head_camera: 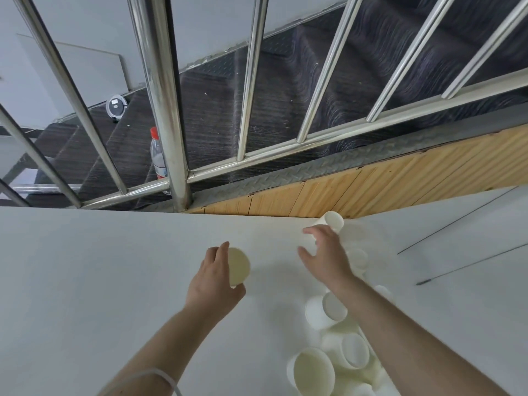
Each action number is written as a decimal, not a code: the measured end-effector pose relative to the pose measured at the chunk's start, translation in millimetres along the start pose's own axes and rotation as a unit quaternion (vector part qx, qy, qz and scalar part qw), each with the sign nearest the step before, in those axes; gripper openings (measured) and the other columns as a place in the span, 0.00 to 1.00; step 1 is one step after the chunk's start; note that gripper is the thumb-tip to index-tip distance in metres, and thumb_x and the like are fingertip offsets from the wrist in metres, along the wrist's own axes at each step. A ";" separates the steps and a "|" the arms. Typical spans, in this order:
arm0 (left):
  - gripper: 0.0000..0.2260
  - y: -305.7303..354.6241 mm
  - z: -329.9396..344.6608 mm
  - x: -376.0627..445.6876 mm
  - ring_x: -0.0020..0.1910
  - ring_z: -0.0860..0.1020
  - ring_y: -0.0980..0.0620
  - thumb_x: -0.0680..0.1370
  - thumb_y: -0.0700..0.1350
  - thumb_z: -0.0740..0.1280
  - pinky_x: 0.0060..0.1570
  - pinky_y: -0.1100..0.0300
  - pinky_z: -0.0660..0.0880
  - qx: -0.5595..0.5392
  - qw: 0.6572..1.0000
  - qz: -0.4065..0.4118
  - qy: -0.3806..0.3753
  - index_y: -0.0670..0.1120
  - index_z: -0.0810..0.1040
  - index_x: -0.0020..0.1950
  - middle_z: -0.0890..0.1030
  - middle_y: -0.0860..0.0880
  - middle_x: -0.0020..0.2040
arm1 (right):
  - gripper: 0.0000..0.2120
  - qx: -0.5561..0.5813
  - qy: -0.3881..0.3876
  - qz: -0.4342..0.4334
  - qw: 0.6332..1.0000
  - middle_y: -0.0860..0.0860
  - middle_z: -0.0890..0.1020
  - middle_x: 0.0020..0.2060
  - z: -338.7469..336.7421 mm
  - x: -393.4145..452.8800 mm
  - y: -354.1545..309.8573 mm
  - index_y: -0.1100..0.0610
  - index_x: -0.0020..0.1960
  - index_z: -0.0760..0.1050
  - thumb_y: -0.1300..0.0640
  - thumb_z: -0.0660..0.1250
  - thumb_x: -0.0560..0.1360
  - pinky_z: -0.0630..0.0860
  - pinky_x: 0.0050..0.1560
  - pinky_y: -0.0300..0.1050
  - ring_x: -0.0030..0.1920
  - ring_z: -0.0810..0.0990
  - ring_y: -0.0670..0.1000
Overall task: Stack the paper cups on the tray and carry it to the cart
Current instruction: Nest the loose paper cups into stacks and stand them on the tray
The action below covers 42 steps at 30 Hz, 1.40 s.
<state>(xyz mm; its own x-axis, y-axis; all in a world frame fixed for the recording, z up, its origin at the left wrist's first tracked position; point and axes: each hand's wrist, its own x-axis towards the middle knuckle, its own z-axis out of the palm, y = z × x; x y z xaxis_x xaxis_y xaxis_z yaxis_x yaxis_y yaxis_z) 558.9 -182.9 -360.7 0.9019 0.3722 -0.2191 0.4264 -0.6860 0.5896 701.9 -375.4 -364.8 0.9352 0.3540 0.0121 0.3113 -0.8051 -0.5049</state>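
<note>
My left hand (pixel 213 277) grips a white paper cup (pixel 238 265) over the white table (pixel 85 281), its opening facing the camera. My right hand (pixel 324 252) reaches with spread, relaxed fingers toward an upside-down paper cup (pixel 333 220) near the table's far edge; whether it touches the cup I cannot tell. Several more white cups lie scattered on the table under and beside my right forearm, such as one cup on its side (pixel 333 307) and a large open cup (pixel 313 371) at the bottom. No tray or cart is in view.
A steel railing (pixel 168 110) runs just beyond the table's far edge, with dark carpeted stairs (pixel 285 95) below. A plastic bottle with a red cap (pixel 157 155) stands behind the railing post. A wooden panel (pixel 343 190) borders the table's far edge.
</note>
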 end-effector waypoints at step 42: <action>0.34 5.3 6.2 -24.8 0.56 0.75 0.58 0.65 0.52 0.77 0.53 0.59 0.74 -0.137 0.981 0.133 0.039 0.53 0.66 0.67 0.72 0.59 0.60 | 0.07 0.408 -0.091 0.185 0.889 0.45 0.82 0.51 -17.1 -59.5 -50.4 0.49 0.52 0.82 0.55 0.67 0.78 0.79 0.52 0.47 0.54 0.79 0.48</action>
<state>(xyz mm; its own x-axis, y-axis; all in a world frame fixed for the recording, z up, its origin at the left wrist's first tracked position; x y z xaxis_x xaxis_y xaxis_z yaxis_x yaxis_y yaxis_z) 539.2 -199.7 -357.0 0.9658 0.2581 0.0245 0.1334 -0.5759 0.8065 633.5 -364.1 -325.3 0.8824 0.2669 -0.3875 -0.3078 -0.2955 -0.9044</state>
